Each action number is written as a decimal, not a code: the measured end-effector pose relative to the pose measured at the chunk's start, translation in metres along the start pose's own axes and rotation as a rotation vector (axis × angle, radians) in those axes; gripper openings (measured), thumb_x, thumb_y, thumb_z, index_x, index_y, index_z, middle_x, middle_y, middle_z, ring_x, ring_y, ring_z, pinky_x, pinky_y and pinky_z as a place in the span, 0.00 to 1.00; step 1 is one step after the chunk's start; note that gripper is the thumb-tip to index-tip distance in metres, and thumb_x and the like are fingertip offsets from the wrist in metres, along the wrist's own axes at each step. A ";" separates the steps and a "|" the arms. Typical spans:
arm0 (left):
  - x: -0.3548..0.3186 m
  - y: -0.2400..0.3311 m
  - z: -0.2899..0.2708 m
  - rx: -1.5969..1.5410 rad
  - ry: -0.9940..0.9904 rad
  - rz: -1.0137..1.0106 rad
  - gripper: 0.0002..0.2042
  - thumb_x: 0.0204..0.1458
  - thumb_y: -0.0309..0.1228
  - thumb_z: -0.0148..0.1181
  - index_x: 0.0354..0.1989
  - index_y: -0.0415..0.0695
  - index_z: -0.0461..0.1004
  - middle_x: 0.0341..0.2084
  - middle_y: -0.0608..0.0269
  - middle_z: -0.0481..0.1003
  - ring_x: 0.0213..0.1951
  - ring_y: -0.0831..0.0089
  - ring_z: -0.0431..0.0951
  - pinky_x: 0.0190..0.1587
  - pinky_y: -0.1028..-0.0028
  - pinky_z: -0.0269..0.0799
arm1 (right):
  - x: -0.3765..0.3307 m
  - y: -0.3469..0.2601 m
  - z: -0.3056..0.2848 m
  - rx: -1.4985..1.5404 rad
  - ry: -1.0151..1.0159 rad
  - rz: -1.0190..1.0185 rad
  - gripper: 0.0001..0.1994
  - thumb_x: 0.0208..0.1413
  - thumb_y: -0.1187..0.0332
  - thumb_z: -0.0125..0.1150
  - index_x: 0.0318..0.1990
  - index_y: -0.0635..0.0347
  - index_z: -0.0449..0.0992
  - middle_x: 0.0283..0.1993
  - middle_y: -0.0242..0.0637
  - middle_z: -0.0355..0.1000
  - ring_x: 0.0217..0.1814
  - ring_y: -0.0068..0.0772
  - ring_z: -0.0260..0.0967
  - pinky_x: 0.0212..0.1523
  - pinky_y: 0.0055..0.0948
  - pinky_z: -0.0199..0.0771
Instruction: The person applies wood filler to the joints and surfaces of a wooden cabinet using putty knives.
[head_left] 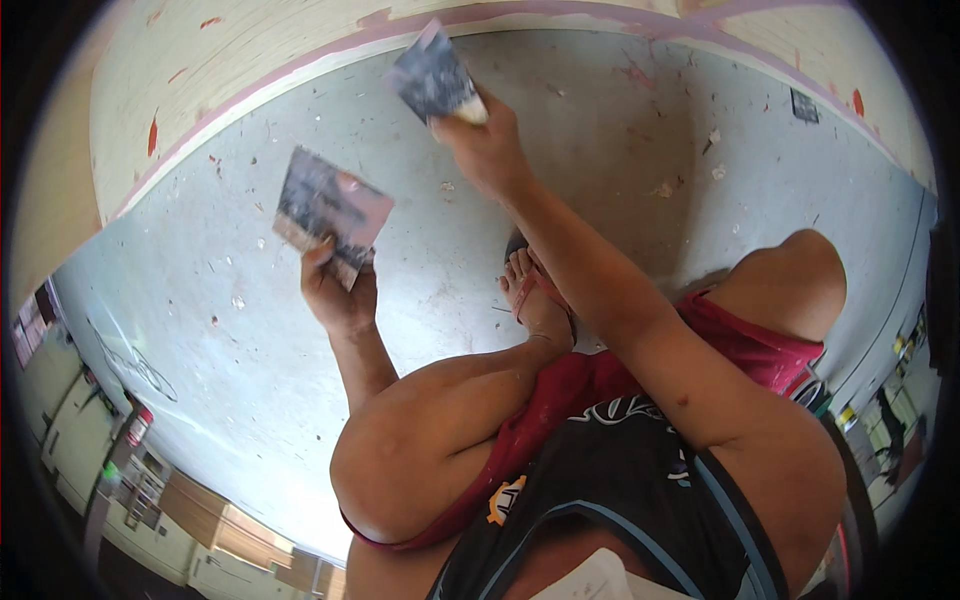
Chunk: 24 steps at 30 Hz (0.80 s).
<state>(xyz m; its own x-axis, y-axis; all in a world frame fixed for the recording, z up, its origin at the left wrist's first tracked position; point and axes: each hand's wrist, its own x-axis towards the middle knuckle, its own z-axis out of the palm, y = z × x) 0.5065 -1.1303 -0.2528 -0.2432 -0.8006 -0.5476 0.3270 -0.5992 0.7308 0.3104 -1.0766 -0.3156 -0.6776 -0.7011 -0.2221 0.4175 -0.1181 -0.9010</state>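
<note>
My left hand (340, 298) grips the lower corner of a thin flat square piece (338, 205), thumb on top. Its face is smeared dark grey and pink; I cannot tell whether it is a filler spreader or a sheet. Farther forward and to the right, my right hand (485, 150) is closed on a second, similar flat piece (432, 75), grey with a pale lower edge. That piece is held before the foot of a cream wall (330, 30), and contact with the wall cannot be made out. The two pieces are apart.
A pink-purple smeared band (290, 72) runs along the wall's base. Scraps and specks lie on the grey floor (420, 280), with a small dark square (804, 107) at far right. My sandalled foot (540, 305) is below my right hand. Cabinets (75, 425) stand at left.
</note>
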 end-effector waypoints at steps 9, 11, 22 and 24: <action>-0.002 0.025 0.051 -0.022 -0.282 0.120 0.19 0.41 0.18 0.45 0.46 0.34 0.62 0.36 0.53 0.71 0.34 0.64 0.76 0.37 0.68 0.77 | -0.023 -0.038 -0.047 -0.640 -0.506 -0.482 0.26 0.39 0.88 0.45 0.48 0.56 0.72 0.50 0.40 0.70 0.49 0.41 0.68 0.51 0.31 0.68; -0.003 0.023 0.060 0.123 -0.246 0.121 0.17 0.42 0.18 0.45 0.45 0.34 0.62 0.36 0.54 0.71 0.34 0.66 0.76 0.37 0.69 0.76 | -0.019 -0.060 -0.053 -0.787 -0.533 -0.513 0.26 0.37 0.87 0.47 0.47 0.55 0.73 0.49 0.39 0.70 0.51 0.40 0.67 0.53 0.33 0.66; -0.017 0.022 0.083 0.236 -0.097 0.492 0.18 0.40 0.16 0.48 0.44 0.35 0.62 0.34 0.54 0.70 0.31 0.69 0.74 0.32 0.70 0.76 | -0.011 -0.019 -0.075 -0.076 0.127 0.131 0.14 0.46 0.83 0.51 0.42 0.62 0.72 0.38 0.34 0.71 0.37 0.24 0.68 0.39 0.22 0.66; -0.014 0.013 0.078 0.208 -0.164 0.446 0.19 0.40 0.17 0.48 0.45 0.34 0.61 0.35 0.52 0.69 0.32 0.68 0.74 0.32 0.69 0.76 | 0.011 -0.006 -0.078 0.090 0.324 0.011 0.13 0.46 0.82 0.52 0.40 0.61 0.72 0.35 0.31 0.70 0.34 0.21 0.66 0.36 0.21 0.65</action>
<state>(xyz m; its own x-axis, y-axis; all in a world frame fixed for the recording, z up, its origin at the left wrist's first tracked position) 0.4430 -1.1272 -0.2040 -0.2674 -0.9578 -0.1058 0.2470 -0.1742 0.9532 0.2536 -1.0285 -0.3422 -0.8238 -0.4444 -0.3518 0.4682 -0.1837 -0.8643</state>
